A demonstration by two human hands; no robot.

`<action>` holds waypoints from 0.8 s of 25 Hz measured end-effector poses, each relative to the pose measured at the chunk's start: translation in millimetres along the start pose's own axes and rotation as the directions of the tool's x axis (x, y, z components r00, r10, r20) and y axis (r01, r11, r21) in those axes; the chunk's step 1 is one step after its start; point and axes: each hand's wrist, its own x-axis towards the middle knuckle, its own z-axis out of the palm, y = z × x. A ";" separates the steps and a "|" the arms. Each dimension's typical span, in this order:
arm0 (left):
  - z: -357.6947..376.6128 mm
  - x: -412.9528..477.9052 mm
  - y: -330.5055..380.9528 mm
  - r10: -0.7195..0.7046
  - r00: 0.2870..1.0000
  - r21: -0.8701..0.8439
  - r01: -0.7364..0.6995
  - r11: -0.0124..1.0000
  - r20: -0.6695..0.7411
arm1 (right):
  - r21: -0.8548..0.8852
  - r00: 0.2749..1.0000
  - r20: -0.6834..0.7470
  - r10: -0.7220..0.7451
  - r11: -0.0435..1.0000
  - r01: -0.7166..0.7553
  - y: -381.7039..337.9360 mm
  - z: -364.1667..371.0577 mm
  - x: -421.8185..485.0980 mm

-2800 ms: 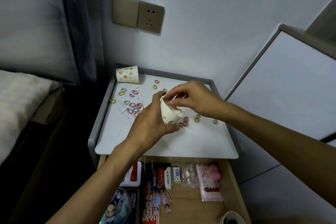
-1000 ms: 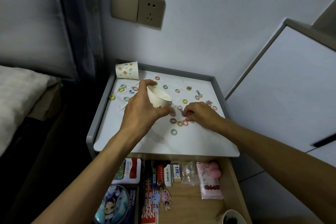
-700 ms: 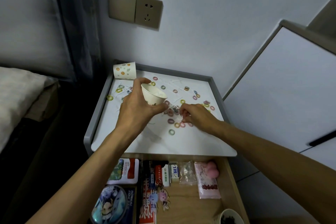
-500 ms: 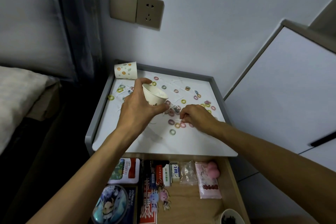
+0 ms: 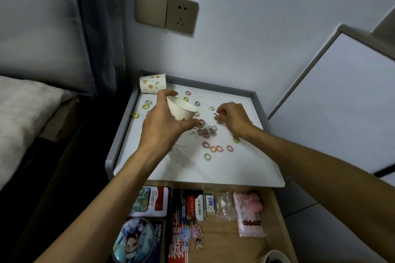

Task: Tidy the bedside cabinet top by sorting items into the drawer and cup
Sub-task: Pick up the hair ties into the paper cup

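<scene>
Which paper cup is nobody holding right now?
The corner cup, at the back left of the cabinet top, sits apart from both hands. The held cup is gripped by the left hand, tilted above the scattered rings.

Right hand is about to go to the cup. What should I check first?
1. Left hand grips the paper cup: ok.
2. Cup mouth tilted toward the right hand: ok.
3. Ring secured in the right fingertips: cannot tell; they pinch only a small dark bit.
4. Gap between right hand and cup free: ok.
5. Cabinet top cleared of rings: not ok, many lie there.
6. Drawer open: ok.
</scene>
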 end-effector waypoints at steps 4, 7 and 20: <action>-1.1 0.7 0.9 0.000 1.000 0.019 0.000 1.000 0.001 | -0.106 0.993 0.063 0.104 0.990 -0.097 -13.6 20.2 19.1; -3.1 2.8 -1.4 0.008 1.000 0.023 -0.008 1.000 0.001 | -0.140 0.986 0.104 0.131 0.983 -0.115 -18.6 28.8 22.3; -1.3 -1.1 -4.8 0.014 0.998 0.074 -0.018 0.997 0.057 | -0.218 0.997 0.064 0.037 0.976 -0.022 -35.8 -24.2 13.3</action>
